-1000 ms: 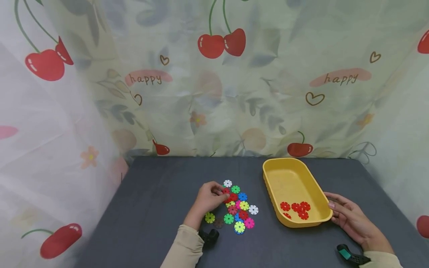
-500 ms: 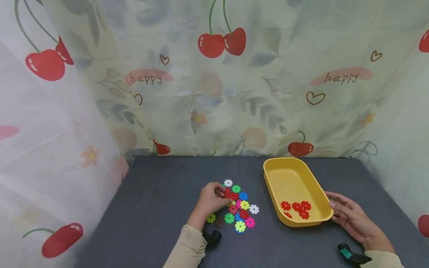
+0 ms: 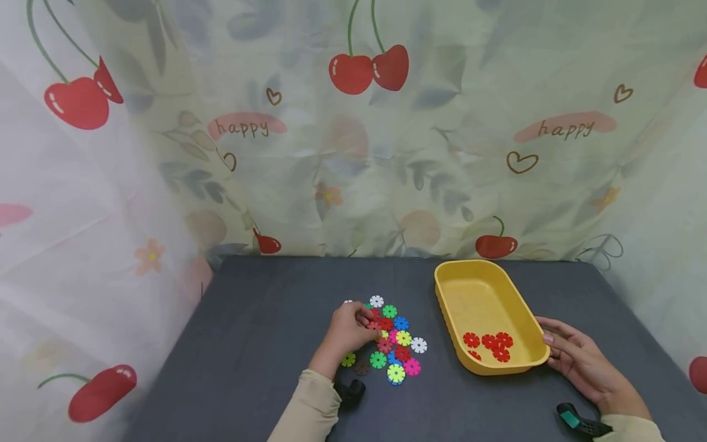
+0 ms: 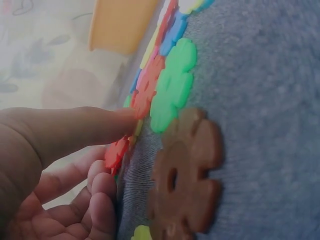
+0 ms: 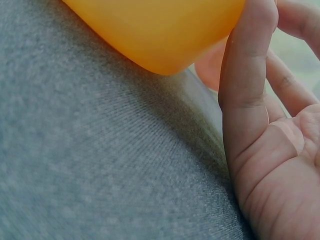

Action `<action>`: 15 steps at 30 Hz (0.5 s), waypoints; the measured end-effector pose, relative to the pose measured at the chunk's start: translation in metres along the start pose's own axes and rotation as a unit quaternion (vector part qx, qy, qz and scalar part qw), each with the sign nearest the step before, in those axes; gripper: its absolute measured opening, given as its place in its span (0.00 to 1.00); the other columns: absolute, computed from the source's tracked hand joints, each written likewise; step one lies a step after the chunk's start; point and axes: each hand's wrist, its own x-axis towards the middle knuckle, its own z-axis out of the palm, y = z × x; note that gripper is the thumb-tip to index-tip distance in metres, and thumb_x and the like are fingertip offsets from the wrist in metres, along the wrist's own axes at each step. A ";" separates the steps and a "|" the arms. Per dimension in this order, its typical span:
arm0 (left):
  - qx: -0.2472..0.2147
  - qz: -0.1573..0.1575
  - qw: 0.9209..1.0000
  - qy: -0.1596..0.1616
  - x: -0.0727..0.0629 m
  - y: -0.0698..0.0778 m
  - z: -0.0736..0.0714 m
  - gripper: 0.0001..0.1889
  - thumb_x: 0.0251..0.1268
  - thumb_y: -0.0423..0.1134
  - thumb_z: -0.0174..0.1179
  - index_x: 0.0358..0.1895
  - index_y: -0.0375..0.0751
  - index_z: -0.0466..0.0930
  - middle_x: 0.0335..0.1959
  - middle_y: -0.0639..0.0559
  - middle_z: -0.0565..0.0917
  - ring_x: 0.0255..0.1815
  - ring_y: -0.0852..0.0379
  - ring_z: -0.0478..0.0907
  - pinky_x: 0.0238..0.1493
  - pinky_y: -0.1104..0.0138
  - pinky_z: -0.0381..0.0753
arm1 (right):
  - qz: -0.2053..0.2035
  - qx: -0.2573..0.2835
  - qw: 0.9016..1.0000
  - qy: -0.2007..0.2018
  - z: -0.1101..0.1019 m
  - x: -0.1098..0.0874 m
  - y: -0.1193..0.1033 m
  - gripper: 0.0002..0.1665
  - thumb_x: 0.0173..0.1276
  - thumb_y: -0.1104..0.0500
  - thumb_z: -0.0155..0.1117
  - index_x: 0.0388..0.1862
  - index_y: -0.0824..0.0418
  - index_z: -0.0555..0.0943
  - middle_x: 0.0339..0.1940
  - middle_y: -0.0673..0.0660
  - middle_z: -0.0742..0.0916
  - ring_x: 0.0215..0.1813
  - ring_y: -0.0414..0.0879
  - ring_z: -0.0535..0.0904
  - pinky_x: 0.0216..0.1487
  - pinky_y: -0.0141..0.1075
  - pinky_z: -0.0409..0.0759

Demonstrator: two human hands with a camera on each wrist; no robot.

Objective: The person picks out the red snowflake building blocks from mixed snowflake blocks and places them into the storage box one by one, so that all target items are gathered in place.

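Yellow tray (image 3: 477,301): right hand (image 3: 585,367), relaxed, touching side; left hand (image 3: 347,331) among discs (image 3: 385,345) (grip unclear).

you have a strip of bare table (image 3: 433,393) between the loose discs (image 3: 402,338) and the yellow tray (image 3: 480,298). the tray's raised walls bar low sideways passes; its open top admits you from above. your left hand (image 3: 350,331) blocks the discs' left side, your right hand (image 3: 585,366) the tray's right.

Soft, muted light — head view fairly crisp, wrist views hazy, dim shadow beside the yellow tray (image 5: 167,35).
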 end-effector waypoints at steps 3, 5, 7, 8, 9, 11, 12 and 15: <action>0.005 0.000 1.000 -0.008 0.000 0.002 -0.001 0.14 0.56 0.34 0.80 0.40 0.36 0.86 0.35 0.44 0.80 0.31 0.54 0.75 0.32 0.63 0.78 | -0.001 0.000 1.000 0.000 0.000 0.000 0.000 0.25 0.89 0.64 0.45 0.63 0.38 0.84 0.56 0.43 0.91 0.47 0.39 0.89 0.45 0.33 0.88; 0.005 -0.001 1.000 -0.013 -0.001 0.004 -0.003 0.13 0.56 0.34 0.80 0.40 0.36 0.86 0.35 0.43 0.80 0.31 0.54 0.74 0.32 0.63 0.77 | -0.001 -0.001 1.000 0.000 0.001 0.000 -0.001 0.25 0.89 0.63 0.45 0.63 0.39 0.84 0.56 0.43 0.90 0.47 0.39 0.89 0.45 0.34 0.88; 0.004 0.002 1.000 -0.016 -0.003 0.007 -0.004 0.12 0.56 0.32 0.79 0.40 0.34 0.86 0.35 0.41 0.80 0.32 0.53 0.74 0.32 0.62 0.77 | -0.001 -0.002 1.000 0.000 0.002 0.000 -0.001 0.25 0.89 0.63 0.45 0.63 0.39 0.84 0.56 0.43 0.90 0.48 0.39 0.89 0.46 0.34 0.88; 0.003 0.004 1.000 -0.016 -0.003 0.007 -0.004 0.12 0.56 0.32 0.79 0.40 0.34 0.85 0.36 0.40 0.81 0.32 0.53 0.74 0.32 0.62 0.77 | -0.001 -0.001 1.000 0.000 0.002 0.000 -0.001 0.25 0.89 0.63 0.45 0.63 0.39 0.84 0.56 0.43 0.90 0.48 0.39 0.89 0.46 0.34 0.88; 0.003 0.007 1.000 -0.016 -0.003 0.008 -0.005 0.12 0.56 0.31 0.79 0.40 0.33 0.85 0.36 0.39 0.81 0.32 0.53 0.74 0.33 0.62 0.77 | -0.001 0.000 1.000 -0.001 0.002 0.000 -0.001 0.25 0.88 0.63 0.45 0.63 0.39 0.84 0.56 0.43 0.90 0.48 0.39 0.89 0.46 0.34 0.88; 0.004 0.011 1.000 -0.018 -0.004 0.009 -0.005 0.12 0.57 0.30 0.79 0.40 0.33 0.85 0.37 0.38 0.81 0.32 0.53 0.74 0.33 0.62 0.77 | -0.002 0.003 1.000 -0.003 0.002 0.000 -0.002 0.25 0.88 0.64 0.45 0.63 0.39 0.84 0.56 0.43 0.90 0.48 0.40 0.89 0.46 0.34 0.89; 0.004 0.014 1.000 -0.019 -0.004 0.009 -0.006 0.12 0.57 0.30 0.78 0.40 0.33 0.84 0.37 0.38 0.82 0.32 0.53 0.74 0.33 0.62 0.78 | -0.002 0.004 1.000 -0.003 0.002 0.000 -0.002 0.25 0.88 0.64 0.45 0.64 0.39 0.84 0.56 0.44 0.90 0.48 0.40 0.89 0.46 0.34 0.89; 0.004 0.021 1.000 -0.018 -0.003 0.009 -0.005 0.11 0.58 0.30 0.78 0.39 0.33 0.84 0.36 0.38 0.82 0.32 0.53 0.74 0.33 0.62 0.78 | -0.001 0.003 1.000 -0.003 0.001 0.001 -0.002 0.25 0.88 0.64 0.45 0.64 0.39 0.83 0.57 0.44 0.90 0.48 0.40 0.89 0.46 0.34 0.89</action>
